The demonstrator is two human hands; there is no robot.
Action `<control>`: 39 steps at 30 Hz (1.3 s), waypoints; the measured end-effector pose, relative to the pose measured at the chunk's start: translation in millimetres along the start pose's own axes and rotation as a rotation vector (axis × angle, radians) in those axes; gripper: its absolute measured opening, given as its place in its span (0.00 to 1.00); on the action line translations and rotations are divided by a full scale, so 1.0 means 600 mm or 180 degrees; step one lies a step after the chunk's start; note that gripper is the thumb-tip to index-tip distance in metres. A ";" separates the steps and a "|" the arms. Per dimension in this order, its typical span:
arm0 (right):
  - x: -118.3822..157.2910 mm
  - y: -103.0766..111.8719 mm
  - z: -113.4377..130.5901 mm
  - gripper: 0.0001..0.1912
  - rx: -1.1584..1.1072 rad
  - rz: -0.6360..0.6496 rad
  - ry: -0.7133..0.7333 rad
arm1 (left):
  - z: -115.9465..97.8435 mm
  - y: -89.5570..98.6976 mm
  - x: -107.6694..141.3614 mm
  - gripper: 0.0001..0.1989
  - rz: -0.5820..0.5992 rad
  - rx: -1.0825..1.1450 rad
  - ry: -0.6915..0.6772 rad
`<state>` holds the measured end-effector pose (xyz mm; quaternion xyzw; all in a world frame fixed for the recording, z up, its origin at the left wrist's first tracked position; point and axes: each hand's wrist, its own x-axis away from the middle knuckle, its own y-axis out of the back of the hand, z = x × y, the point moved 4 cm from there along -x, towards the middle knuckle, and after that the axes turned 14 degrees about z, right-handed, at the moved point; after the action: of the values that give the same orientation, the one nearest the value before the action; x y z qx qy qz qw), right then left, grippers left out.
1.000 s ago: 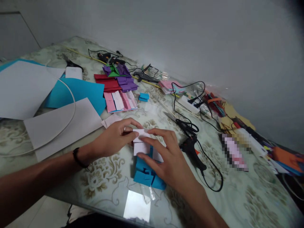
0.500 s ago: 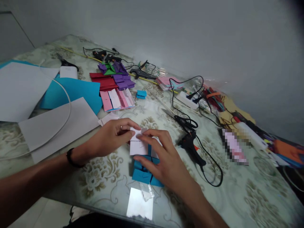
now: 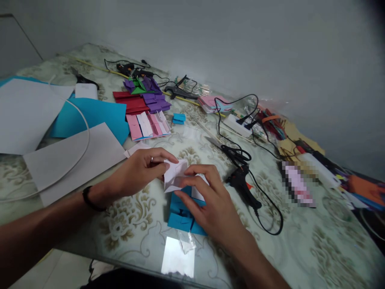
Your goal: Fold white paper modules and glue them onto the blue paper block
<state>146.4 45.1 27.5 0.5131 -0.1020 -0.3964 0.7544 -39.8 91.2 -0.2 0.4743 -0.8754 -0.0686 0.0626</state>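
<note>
Both hands hold a small white folded paper piece, partly opened along its creases. My left hand pinches its left and upper edge between thumb and fingers. From the right, my right hand grips the other side, its thumb low and its fingers bent over the paper. Just beneath, a folded blue paper piece lies on the table, with another white folded piece above its right part. My right hand partly covers both of these.
A black glue gun and black scissors lie to the right. Red folded papers, purple ones and pink and white ones sit farther back. White sheets and blue sheets cover the left. A power strip with cables stands behind.
The white paper piece has been lifted and its folds spread wider; before, it lay flatter with two panels visible. More of the blue piece's upper part now shows. Both hands stay nearly in place.
</note>
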 end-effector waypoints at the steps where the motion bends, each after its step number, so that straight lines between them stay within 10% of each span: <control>1: 0.000 0.001 0.001 0.05 -0.0003 0.0018 -0.0004 | -0.002 -0.001 0.001 0.10 -0.0014 -0.0072 -0.0019; 15: 0.002 -0.011 0.018 0.05 0.0621 0.0429 0.0203 | -0.032 -0.015 0.012 0.16 0.0069 -0.1680 -0.0883; 31: 0.002 -0.015 0.026 0.08 0.0794 0.0444 0.0207 | -0.034 -0.021 0.018 0.09 -0.0130 -0.2289 -0.0696; 39: 0.001 -0.017 0.023 0.09 0.0924 0.0538 0.0216 | -0.033 -0.025 0.016 0.27 0.0281 -0.2071 -0.0821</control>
<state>134.0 33.2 24.6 0.6194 -0.1755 -0.2952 0.7060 -29.3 73.7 17.0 0.3786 -0.8281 -0.4006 0.1023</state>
